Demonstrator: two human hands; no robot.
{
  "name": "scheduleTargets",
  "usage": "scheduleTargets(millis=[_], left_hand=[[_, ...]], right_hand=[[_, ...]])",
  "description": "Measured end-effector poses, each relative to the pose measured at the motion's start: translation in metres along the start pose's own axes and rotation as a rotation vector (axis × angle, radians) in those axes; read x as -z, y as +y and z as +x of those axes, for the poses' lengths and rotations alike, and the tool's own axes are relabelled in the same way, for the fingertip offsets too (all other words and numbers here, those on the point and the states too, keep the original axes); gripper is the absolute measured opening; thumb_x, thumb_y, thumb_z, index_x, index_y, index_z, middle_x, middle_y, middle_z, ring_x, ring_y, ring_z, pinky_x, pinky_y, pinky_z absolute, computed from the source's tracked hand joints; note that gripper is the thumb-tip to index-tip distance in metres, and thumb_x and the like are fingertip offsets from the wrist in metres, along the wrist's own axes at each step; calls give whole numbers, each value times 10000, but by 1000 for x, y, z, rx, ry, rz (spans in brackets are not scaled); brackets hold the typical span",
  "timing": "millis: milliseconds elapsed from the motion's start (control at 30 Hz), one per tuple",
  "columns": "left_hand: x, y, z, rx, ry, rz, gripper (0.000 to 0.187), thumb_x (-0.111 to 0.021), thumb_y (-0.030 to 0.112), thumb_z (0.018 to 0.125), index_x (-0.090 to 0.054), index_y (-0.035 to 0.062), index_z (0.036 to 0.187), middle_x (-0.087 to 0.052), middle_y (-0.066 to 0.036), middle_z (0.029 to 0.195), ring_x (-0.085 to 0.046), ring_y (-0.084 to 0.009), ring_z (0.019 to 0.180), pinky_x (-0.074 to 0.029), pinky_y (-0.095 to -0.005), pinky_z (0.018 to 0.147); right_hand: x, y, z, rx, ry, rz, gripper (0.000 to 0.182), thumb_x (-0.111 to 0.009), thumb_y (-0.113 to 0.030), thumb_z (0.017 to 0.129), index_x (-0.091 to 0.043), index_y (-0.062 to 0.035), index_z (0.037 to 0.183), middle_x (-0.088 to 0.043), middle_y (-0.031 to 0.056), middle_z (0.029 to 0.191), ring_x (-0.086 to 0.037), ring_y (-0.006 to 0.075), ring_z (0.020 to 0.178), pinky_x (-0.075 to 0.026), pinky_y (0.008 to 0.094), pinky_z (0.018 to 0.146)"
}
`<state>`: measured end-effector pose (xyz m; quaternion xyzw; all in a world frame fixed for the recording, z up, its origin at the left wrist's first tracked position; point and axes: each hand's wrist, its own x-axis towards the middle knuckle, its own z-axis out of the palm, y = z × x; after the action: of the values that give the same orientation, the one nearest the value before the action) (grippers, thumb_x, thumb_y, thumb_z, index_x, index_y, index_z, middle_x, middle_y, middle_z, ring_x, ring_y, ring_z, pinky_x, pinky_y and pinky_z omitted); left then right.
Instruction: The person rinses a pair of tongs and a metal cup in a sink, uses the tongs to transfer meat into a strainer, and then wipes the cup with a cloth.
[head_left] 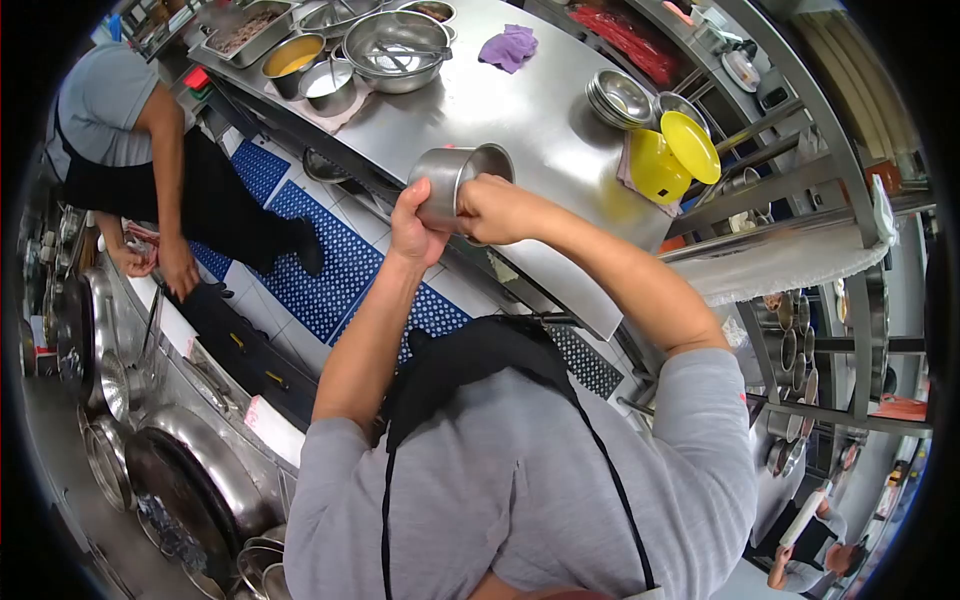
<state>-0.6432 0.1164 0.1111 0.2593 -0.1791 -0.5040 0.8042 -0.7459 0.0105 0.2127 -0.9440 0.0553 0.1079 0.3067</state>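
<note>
My left hand is wrapped round a cylindrical stainless steel pot, with the thumb along its side. The pot is tilted, its mouth facing right, above the near edge of the steel counter. My right hand is at the pot's mouth with its fingers curled closed and partly inside the rim. What those fingers hold, if anything, is hidden. The inside of the pot is mostly covered by my right hand.
Steel bowls and a pot of yellow liquid stand at the counter's far left. A purple cloth, stacked bowls and a yellow container lie further right. A co-worker bends at the left over blue mats.
</note>
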Motion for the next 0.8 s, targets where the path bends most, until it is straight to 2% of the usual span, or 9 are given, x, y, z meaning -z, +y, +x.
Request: scheduleTargets(millis=[100, 133, 233, 267, 367, 500, 533, 667, 800], left_hand=[[0, -1, 0, -29, -73, -11, 835, -635, 491, 804, -388, 21, 1448, -582, -117, 1302, -580, -235, 1167, -431, -363, 1032], [3, -2, 1, -34, -101, -20, 839, -634, 481, 805, -366, 34, 1462, -576, -111, 1299, -578, -230, 1163, -435, -362, 1023], [8, 5, 2, 1, -105, -2, 828, -626, 461, 806, -365, 26, 1460, -568, -113, 1306, -575, -235, 1163, -439, -366, 1020], [10, 9, 2, 33, -93, -3, 825, -626, 456, 806, -368, 22, 1459, -566, -115, 1309, -574, -237, 1165, -439, -367, 1022], [6, 10, 1, 93, -95, 1, 816, -623, 431, 808, -372, 7, 1458, -573, -123, 1305, -571, -244, 1172, -430, -362, 1034], [3, 3, 9, 88, -138, 127, 781, -597, 419, 830, -377, 8, 1456, -574, -129, 1312, -570, -239, 1183, -427, -350, 1039], [2, 4, 6, 108, -121, 100, 771, -590, 418, 835, -382, 8, 1454, -574, -129, 1312, -570, -237, 1184, -428, -349, 1037], [13, 0, 6, 193, -46, -48, 706, -539, 451, 888, -417, 29, 1440, -587, -112, 1296, -573, -247, 1182, -441, -382, 1031], [3, -5, 7, 296, 16, -64, 740, -550, 443, 902, -328, 63, 1497, -547, -113, 1345, -548, -261, 1213, -435, -421, 1040]], right_hand=[[-19, -2, 12, -162, 349, 1157, 158, -576, -55, 796, -700, 5, 873, -682, 249, 873, -661, 370, 740, -534, 390, 701], [-23, -5, 17, -105, 402, 1220, 139, -582, -49, 778, -705, -12, 830, -675, 234, 808, -653, 377, 705, -528, 415, 685], [-17, 3, -3, 129, 140, 161, 104, -619, -34, 734, -711, -23, 783, -686, 185, 765, -661, 362, 715, -525, 407, 671], [-25, 5, -8, 316, 239, -100, 202, -606, 17, 696, -692, -2, 877, -688, 148, 833, -630, 329, 718, -501, 407, 649], [-24, 12, -25, 301, 177, -462, 110, -666, -40, 674, -705, 5, 766, -693, 163, 787, -639, 361, 905, -502, 433, 812], [-30, 10, -16, 102, 109, -244, 173, -663, -38, 684, -696, 30, 840, -683, 206, 835, -624, 371, 962, -493, 437, 868], [-43, 17, -13, 146, 278, -16, 183, -623, -26, 695, -680, 45, 854, -672, 228, 813, -639, 385, 892, -507, 450, 812], [-33, 15, -24, 168, 172, 353, 302, -497, -137, 728, -636, 36, 932, -587, 281, 728, -627, 419, 702, -479, 494, 660], [-50, -1, -47, 113, 337, 44, 254, -591, -233, 907, -616, 8, 982, -608, 215, 859, -589, 390, 908, -447, 481, 848]])
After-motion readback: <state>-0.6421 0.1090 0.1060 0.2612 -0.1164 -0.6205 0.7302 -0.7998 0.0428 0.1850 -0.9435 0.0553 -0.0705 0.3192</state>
